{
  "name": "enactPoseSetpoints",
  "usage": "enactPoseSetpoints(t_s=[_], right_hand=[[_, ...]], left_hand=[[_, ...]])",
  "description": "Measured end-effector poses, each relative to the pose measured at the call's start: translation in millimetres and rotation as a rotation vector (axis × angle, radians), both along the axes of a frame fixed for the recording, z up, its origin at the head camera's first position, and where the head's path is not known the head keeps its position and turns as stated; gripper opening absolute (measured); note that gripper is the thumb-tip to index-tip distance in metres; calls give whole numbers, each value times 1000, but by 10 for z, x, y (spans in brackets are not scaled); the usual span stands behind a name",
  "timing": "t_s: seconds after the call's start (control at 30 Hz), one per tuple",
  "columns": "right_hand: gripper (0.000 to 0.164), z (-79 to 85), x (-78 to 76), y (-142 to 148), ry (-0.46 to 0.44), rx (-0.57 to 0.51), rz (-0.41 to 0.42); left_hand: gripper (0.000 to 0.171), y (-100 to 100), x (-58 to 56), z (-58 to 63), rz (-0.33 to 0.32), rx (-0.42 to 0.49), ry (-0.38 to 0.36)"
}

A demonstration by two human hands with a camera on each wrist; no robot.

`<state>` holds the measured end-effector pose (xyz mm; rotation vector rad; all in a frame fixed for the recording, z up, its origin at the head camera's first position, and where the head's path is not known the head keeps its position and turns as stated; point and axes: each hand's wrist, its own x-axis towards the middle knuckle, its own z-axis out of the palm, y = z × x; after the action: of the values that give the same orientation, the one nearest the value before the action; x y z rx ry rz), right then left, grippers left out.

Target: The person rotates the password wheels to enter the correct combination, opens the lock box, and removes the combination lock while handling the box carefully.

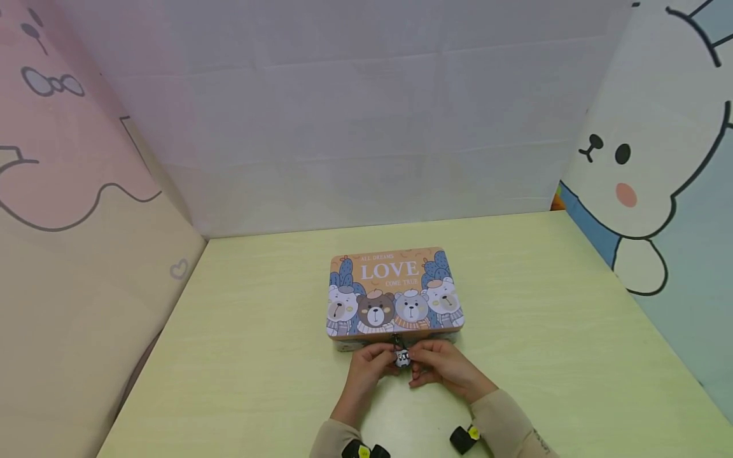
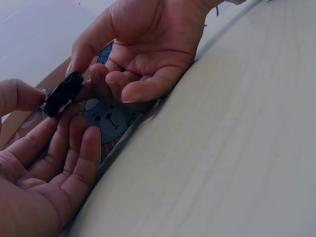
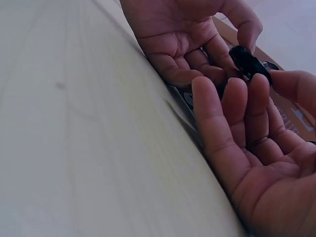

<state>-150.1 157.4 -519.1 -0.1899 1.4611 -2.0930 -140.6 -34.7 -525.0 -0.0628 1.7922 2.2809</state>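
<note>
A small black-and-white padlock (image 1: 403, 357) hangs at the front clasp of a tin lunch-box-style case (image 1: 389, 270) with cartoon bears and the word LOVE on its lid. My left hand (image 1: 366, 372) pinches the padlock from the left with thumb and forefinger. From the other side my right hand (image 1: 446, 367) pinches it too, its lower fingers loosely bent. In the left wrist view the padlock's dark side (image 2: 63, 95) sits between both sets of fingertips. The right wrist view has the same dark padlock (image 3: 249, 64) above my right fingers. Fingers partly hide the clasp.
The closed tin lies flat on a pale yellow-green table (image 1: 246, 337). A white cloth wall (image 1: 366, 127) stands behind it, with cartoon-printed panels (image 1: 635, 152) at the sides. Black wrist straps (image 1: 464, 439) sit near both sleeves.
</note>
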Motion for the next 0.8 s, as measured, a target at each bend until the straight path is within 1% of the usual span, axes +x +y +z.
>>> enactPoseSetpoints(t_s=[0.3,0.6,0.8], right_hand=[[18,-32,-12,3,8,-18,13],[17,-31,-5,3,1,-4,10],[16,-26,-3,4,-5,-1,7]], left_hand=[[31,1,-2,-17,-18,8,41],[33,-7,9,-9,-30,14,51],[33,-2,7,5,-23,8,51]])
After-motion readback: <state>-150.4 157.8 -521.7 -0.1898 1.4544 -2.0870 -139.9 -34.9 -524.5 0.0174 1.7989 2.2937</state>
